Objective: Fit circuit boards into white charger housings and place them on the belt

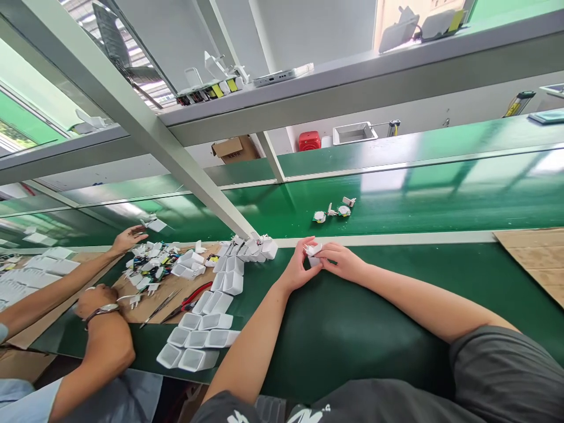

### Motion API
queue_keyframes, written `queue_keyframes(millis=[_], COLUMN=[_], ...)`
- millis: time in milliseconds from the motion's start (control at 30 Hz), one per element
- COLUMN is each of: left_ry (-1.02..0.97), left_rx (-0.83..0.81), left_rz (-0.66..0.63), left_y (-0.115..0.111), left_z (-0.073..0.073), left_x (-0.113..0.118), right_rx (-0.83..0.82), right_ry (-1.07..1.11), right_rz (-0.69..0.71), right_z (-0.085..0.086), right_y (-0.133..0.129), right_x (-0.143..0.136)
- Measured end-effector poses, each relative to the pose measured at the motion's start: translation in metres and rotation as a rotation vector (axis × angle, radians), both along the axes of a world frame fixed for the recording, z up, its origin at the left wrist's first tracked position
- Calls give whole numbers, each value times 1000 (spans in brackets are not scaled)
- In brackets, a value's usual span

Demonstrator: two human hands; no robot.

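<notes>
Over the green bench, my left hand [298,269] and my right hand [346,262] meet with their fingers closed around a small white plastic plug casing [314,250]. Fingers of both hands cover part of it, so its inside does not show. To the left of my left arm, open white box-shaped casings [209,338] stand in rows. More white casings [259,249], some with parts showing at their tops, line up near the bench's back edge. Beyond my hands, small circuit boards with white plug pieces [344,210] lie on the green conveyor surface.
A co-worker's hands [94,299] are at the left, beside cardboard with a heap of wired boards [152,264], red-handled pliers [189,302] and tweezers [161,306]. A slanting metal post [194,170] and overhead shelf [352,88] frame the bench. Cardboard [535,258] lies right.
</notes>
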State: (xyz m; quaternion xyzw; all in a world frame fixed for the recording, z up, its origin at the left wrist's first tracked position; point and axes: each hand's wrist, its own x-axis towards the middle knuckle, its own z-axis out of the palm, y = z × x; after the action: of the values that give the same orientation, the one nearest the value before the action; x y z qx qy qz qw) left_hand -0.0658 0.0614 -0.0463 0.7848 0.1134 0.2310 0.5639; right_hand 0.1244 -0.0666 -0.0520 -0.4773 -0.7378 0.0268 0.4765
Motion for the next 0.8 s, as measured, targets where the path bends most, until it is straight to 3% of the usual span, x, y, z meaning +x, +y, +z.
queue_keyframes(millis=[100,267,433,700,800], left_ry=[-55,-30,-78,-167,-200], left_rx=[-35,178,222,-131,-190], left_rz=[18,265,329,414,435], left_y=[1,-7,-12,-12,-12], left_z=[5,13,13,5,1], left_x=[-4,-3,2,18,25], right_rx=[-46,-92,-71,-123,-117], right_ry=[27,-20,-95,-185,-163], right_rz=[36,148,143,167,124], right_z=[3,3,2,-3,-6], right_y=[0,-3,-4,2,5], right_x=[0,0,-2,-10,-14])
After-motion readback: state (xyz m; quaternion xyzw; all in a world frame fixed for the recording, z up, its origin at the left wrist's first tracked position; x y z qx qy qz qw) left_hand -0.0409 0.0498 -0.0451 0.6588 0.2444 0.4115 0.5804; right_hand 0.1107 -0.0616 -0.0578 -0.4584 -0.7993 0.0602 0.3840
